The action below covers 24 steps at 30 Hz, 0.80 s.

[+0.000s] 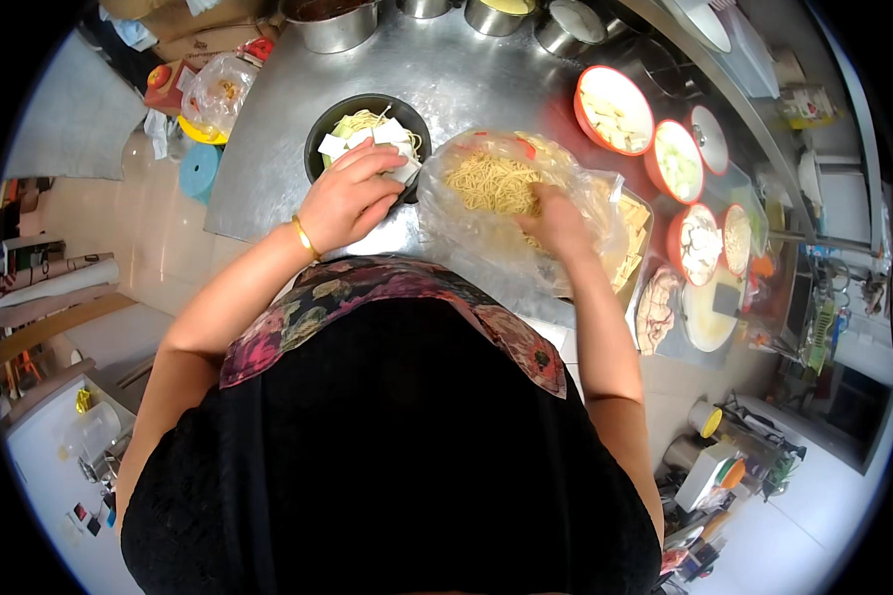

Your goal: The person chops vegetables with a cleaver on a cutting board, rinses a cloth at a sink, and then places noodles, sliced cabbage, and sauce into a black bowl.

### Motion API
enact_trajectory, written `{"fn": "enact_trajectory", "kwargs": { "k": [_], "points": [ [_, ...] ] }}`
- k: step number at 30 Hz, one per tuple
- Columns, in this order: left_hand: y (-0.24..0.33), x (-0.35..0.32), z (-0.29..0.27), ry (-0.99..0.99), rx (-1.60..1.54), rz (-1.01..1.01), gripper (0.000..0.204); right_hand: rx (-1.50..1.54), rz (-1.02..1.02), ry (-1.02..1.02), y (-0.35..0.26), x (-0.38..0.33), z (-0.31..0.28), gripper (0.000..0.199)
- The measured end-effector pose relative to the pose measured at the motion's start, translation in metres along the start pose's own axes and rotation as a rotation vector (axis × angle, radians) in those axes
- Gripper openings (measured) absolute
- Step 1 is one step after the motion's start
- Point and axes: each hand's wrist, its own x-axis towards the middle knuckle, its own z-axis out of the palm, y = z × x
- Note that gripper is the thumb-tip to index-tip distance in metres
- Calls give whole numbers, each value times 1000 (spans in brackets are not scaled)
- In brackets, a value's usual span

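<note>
My left hand (352,195) is over the near edge of a black bowl (317,133), palm down, its fingers apart. Inside the bowl, white slabs that look like tofu (393,133) lie with pale noodles (360,120) and some light green pieces. To the right, a clear plastic bag (445,222) lies spread out with thin yellow noodles (488,182) in it. My right hand (560,226) reaches into this bag, fingers curled against the noodles at their right side. Its fingertips are partly hidden.
Red-rimmed bowls of pale cut food (615,111) line the right side of the steel table (268,149). A tray of yellowish strips (633,238) sits beside the bag. Metal pots (337,32) stand along the far edge. A folded cloth (657,309) lies at the right.
</note>
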Motion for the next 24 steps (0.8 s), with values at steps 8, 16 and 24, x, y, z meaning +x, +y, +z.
{"fn": "enact_trajectory", "kwargs": {
  "k": [8,16,24],
  "points": [
    [-14,-46,-4,144,-22,-148,14,442,245,200,-7,-11,-56,22],
    [-21,-55,-9,180,-31,-164,13,1137,-29,303,-54,-28,-133,24],
    [-31,-78,-19,251,-17,-203,13,1026,-67,-77,-153,32,-66,35]
  ]
}}
